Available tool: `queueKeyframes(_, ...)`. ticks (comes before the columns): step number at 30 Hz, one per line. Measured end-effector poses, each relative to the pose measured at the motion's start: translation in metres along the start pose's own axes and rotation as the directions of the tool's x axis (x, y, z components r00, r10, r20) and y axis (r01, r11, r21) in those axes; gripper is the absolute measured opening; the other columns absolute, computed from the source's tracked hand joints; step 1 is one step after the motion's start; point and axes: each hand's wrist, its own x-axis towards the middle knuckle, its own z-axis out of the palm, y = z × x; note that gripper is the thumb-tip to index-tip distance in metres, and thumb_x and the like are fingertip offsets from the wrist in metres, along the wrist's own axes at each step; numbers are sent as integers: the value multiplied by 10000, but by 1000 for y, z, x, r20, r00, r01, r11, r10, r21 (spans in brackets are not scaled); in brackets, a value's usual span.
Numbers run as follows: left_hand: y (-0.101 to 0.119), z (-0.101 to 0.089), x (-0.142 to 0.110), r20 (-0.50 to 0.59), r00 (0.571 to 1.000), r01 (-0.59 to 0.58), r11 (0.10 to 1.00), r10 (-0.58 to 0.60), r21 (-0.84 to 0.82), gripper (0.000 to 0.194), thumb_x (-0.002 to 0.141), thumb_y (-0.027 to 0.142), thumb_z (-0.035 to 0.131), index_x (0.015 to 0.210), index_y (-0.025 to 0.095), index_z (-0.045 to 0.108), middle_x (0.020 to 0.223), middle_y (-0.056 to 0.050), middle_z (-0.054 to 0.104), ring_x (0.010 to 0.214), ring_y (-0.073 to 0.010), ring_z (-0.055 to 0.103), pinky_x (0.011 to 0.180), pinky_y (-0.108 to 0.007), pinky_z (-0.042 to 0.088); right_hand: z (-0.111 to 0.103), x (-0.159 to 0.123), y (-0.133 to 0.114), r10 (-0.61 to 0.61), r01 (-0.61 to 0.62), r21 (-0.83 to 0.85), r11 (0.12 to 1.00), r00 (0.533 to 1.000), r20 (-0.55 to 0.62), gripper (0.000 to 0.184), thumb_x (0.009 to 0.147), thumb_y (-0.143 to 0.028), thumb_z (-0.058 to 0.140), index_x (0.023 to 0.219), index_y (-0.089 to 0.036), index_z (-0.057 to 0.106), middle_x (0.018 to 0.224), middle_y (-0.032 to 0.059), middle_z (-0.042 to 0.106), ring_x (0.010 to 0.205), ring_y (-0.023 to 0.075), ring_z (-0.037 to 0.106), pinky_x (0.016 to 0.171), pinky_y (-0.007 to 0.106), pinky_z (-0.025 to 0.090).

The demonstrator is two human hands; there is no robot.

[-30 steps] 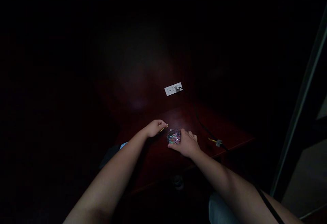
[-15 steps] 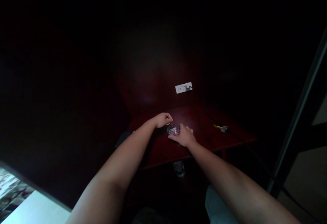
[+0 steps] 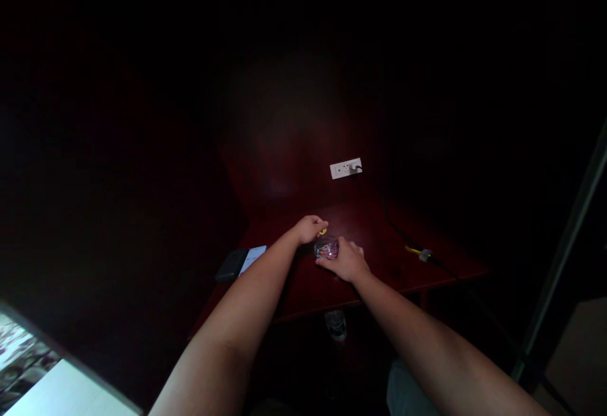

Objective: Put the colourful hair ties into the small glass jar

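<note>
On the dark red table, my right hand (image 3: 349, 260) curls round the side of a small clear container (image 3: 327, 248). Through its wall show pink, purple and bluish pieces, too small to name. Just behind and left of it is my left hand (image 3: 310, 229), its thumb and fingers pinched together. A small yellow piece (image 3: 323, 232) shows at those fingertips, above the container's far rim. The yellow piece's exact kind cannot be made out in the dim light.
A phone with a lit screen (image 3: 252, 258) and a dark case-like object (image 3: 231, 265) lie left of my left forearm. A white socket panel (image 3: 346, 168) with a plug is on the back wall. A cable with a yellow tie (image 3: 413, 250) crosses the table's right side (image 3: 455, 270).
My left hand has moved right, towards the container, and the yellow piece now shows at its fingertips. My right hand stays on the container. The view has shifted slightly, uncovering the phone.
</note>
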Motion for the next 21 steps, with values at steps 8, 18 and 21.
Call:
queueKeyframes(8,7,-9,-1,64,997,-55,987,46,149,344,712,463,659,683,129,580,539,19,554,461,-70,440,476,-207,348,0,0,1,6,-6,11,1000,1000,13,729,589,-729,620,1062,-187,501,1028,129,621,1025,305,546,848,369,342)
queueKeyframes(18,6,-11,-2,110,990,-118,942,88,313,338,683,458,674,717,124,634,623,-10,604,531,-89,485,502,-213,355,1,1,3,-9,9,4,1000,1000,10,728,584,-736,617,1050,-188,504,1037,128,621,1016,302,545,832,366,345)
queueKeyframes(21,6,-11,-3,101,990,-124,936,96,329,354,688,475,662,722,124,643,619,-10,606,528,-91,477,500,-215,344,1,1,2,-13,13,4,1000,1000,6,726,588,-734,614,1052,-187,504,1039,129,621,1018,303,543,834,366,342)
